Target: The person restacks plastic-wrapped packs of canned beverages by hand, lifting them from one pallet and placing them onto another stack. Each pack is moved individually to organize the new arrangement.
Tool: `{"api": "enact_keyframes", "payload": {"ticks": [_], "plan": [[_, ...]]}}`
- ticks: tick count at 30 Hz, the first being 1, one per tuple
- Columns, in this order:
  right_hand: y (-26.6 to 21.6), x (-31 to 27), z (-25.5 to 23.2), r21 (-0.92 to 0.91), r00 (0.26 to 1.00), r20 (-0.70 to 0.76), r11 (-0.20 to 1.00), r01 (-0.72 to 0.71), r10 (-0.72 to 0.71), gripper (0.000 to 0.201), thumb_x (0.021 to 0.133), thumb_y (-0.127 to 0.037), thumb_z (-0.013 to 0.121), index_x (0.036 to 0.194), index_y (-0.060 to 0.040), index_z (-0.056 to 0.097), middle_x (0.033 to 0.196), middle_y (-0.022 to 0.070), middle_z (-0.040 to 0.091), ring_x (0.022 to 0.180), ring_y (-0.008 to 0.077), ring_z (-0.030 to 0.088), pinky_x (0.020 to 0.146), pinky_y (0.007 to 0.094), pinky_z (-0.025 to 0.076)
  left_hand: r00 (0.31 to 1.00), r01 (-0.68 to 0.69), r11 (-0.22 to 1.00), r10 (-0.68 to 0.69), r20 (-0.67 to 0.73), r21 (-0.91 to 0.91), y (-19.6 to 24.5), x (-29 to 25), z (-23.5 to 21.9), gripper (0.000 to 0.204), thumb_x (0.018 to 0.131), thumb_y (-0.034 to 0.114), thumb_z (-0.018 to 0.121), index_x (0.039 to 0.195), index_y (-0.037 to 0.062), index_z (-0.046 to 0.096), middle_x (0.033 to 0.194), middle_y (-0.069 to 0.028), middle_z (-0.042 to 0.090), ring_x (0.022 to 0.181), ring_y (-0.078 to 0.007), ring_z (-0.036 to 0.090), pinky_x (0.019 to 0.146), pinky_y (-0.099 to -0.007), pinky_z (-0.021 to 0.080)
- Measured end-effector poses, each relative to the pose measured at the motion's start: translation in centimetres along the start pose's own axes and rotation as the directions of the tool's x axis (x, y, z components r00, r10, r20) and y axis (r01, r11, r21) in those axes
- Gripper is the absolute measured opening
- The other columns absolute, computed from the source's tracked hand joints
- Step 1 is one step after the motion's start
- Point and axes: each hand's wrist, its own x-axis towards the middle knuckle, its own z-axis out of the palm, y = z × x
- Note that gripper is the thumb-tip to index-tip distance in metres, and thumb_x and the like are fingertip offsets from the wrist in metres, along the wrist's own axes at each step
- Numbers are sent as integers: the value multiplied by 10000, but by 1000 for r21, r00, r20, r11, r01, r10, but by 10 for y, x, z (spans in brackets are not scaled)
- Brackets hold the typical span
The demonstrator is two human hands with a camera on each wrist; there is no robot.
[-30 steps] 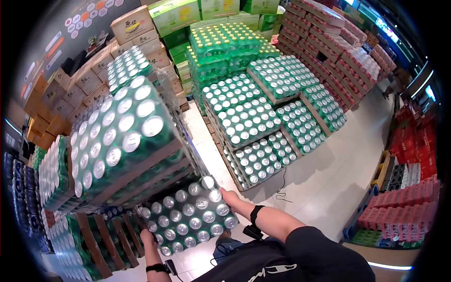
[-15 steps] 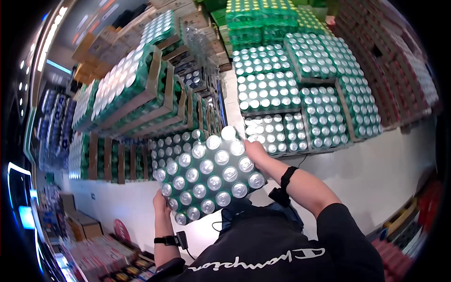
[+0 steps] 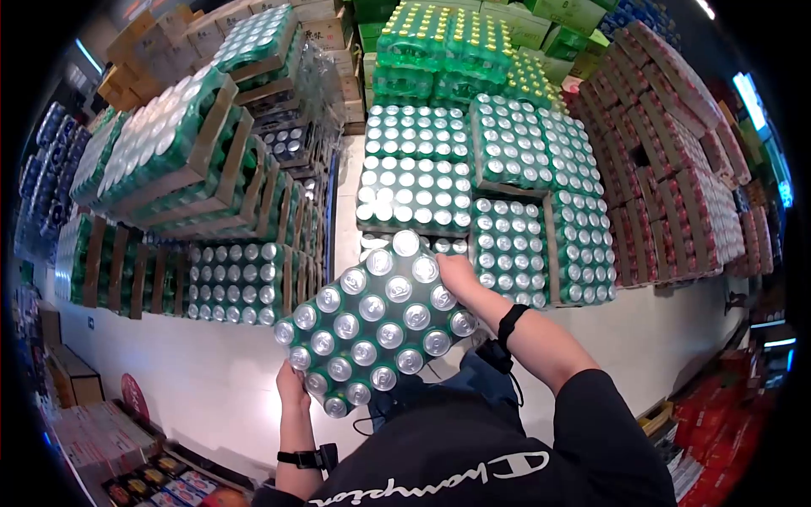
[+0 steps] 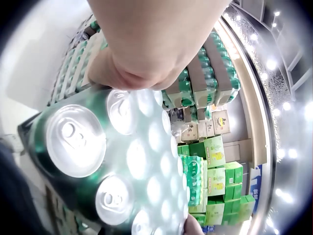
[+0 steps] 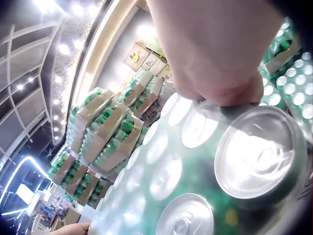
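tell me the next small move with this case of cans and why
Probably keep it level and carry it toward the low stack of cans ahead. Both hands grip opposite edges of the shrink-wrapped case of cans, left hand near, right hand far, and it hangs in the air above the floor.

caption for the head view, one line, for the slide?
Person's left hand and right hand hold a shrink-wrapped case of green cans above the shop floor, stacked can pallets beyond.

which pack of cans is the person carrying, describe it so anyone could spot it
Start at the stacks of green can trays on the shop floor, then drop toward the camera. The shrink-wrapped pack of cans is in the air between the left hand and right hand, tilted, off every stack.
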Motion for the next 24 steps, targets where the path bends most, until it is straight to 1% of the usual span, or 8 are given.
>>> {"api": "enact_keyframes", "payload": {"ticks": [6, 7, 8, 12, 14, 16, 20, 24], "plan": [[69, 87, -55, -84, 984, 137, 988, 126, -114, 475, 887, -362, 483, 873, 77, 665, 844, 270, 659, 817, 378, 641, 748, 444, 462, 987, -46, 999, 42, -156, -22, -89, -39, 78, 217, 952, 205, 497, 767, 118, 569, 640, 79, 466, 545, -24, 364, 490, -223, 284], [84, 107, -62, -301, 899, 187, 848, 435, -395, 480, 883, -377, 487, 885, 68, 666, 854, 269, 661, 831, 370, 642, 749, 444, 465, 977, -35, 999, 32, -210, -12, -109, -57, 90, 224, 953, 207, 495, 761, 118, 567, 634, 78, 459, 544, -26, 362, 488, -226, 279], [95, 130, -68, -74, 979, 198, 995, 70, -54, 475, 883, -379, 486, 889, 61, 663, 858, 264, 660, 822, 374, 647, 742, 452, 470, 975, -42, 996, 24, -223, -76, -128, -71, 104, 244, 955, 212, 490, 743, 118, 566, 609, 71, 442, 519, -34, 353, 463, -225, 249], [101, 175, -122, -234, 934, 287, 929, 286, -215, 476, 870, -404, 498, 876, 33, 686, 844, 248, 671, 825, 395, 655, 753, 443, 493, 943, 41, 999, -49, -328, -33, -195, -121, 180, 255, 943, 190, 470, 698, 149, 526, 584, 73, 429, 468, -45, 330, 444, -224, 241], [82, 182, -156, -386, 940, 310, 885, 260, -141, 481, 865, -411, 498, 874, 31, 688, 823, 243, 671, 837, 405, 650, 775, 450, 495, 963, 88, 990, -112, -246, -109, -236, -135, 198, 250, 944, 211, 441, 709, 141, 491, 596, 46, 442, 505, -79, 396, 472, -236, 312], [86, 209, -180, -487, 915, 390, 820, 301, -104, 514, 878, -408, 402, 947, 13, 690, 1036, 247, 653, 998, 417, 613, 915, 471, 460, 940, 172, 978, -200, -278, -120, -266, -150, 234, 257, 925, 194, 419, 691, 134, 505, 606, 32, 466, 518, -91, 413, 477, -238, 316], [110, 263, -214, -542, 905, 378, 746, 387, -194, 483, 867, -420, 499, 866, 22, 695, 793, 217, 678, 798, 371, 665, 771, 452, 501, 945, 259, 956, -281, -168, -140, -332, -163, 285, 224, 901, 183, 434, 725, 71, 517, 629, -23, 488, 552, -126, 463, 523, -258, 415], [104, 291, -252, -590, 878, 434, 672, 447, -202, 444, 854, -375, 471, 831, 12, 688, 835, 241, 659, 847, 408, 642, 803, 465, 491, 904, 380, 869, -421, -70, -317, -374, -164, 346, 201, 873, 182, 436, 708, 92, 506, 639, -17, 529, 590, -122, 523, 551, -266, 453]]}}
